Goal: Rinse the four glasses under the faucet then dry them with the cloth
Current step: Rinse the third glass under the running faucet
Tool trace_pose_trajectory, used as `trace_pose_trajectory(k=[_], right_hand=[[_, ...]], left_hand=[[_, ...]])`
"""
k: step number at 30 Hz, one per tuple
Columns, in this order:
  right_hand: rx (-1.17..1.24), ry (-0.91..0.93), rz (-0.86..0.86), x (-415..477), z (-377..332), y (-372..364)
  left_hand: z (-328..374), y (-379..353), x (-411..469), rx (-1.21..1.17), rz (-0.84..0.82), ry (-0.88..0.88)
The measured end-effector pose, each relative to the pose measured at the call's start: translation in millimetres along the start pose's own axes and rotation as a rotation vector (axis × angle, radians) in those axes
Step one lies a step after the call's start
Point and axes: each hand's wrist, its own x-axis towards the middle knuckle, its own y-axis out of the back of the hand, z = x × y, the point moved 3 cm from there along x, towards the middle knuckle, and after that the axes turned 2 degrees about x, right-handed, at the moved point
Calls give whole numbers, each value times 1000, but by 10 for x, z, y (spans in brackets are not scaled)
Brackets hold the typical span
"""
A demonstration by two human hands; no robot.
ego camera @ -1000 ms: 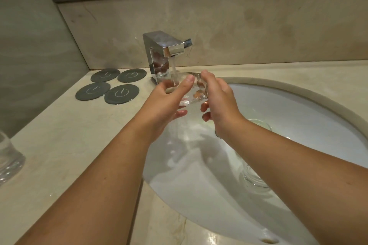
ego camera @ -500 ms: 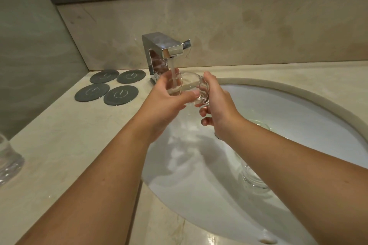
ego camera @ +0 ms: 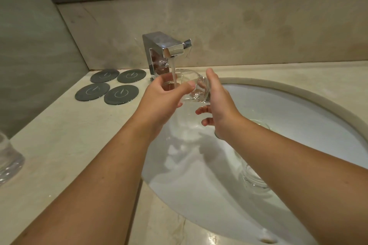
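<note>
**Inspector:** Fixtures first. What was noted?

**Assistant:** A beige stone surface (ego camera: 59, 145) ran along the wall, with a white oval sink (ego camera: 298, 117) set into it. Four dark round coasters (ego camera: 121, 94) lay two by two on the surface, left of the chrome faucet (ego camera: 165, 49).

**Inspector:** And the hands?

**Assistant:** Both were over the sink, below the spout. The left hand (ego camera: 165, 101) had thumb and fingers curled round the mouth end of a clear glass (ego camera: 196, 89). The right hand (ego camera: 221, 103) gripped its base end, thumb on top, fingers underneath. The glass was tipped on its side between them.

**Inspector:** Water?

**Assistant:** A stream (ego camera: 173, 73) fell from the spout onto the glass near the left hand.

**Inspector:** Other glassware?

**Assistant:** A second glass (ego camera: 254, 179) sat in the sink, partly hidden by the right forearm. A third glass (ego camera: 8, 161) stood on the surface at the far left, cut off by the frame edge.
</note>
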Motion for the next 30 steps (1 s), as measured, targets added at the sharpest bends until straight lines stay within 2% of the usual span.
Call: trace_pose_trajectory(k=[4,10,17,21,26,30], right_hand=[[21,-94,-26,-20,29,14],[90,9,11,9,21,17],[74,102,15,13,-3,22],[31,48,-16,3,-4,-2],[-37,-109,-40,-15,47,13],[28,-95,-37,-5,46,15]], left_hand=[[-15,0,12,13,-18,-27],[-29,-29,-2,-38,-79,24],[-44,-26,-38,-41,-43,136],[-35,13,-9,-51,-3,73],[-27,2,-19,-3,-45,18],[-12,-15,-33,-78,-80,44]])
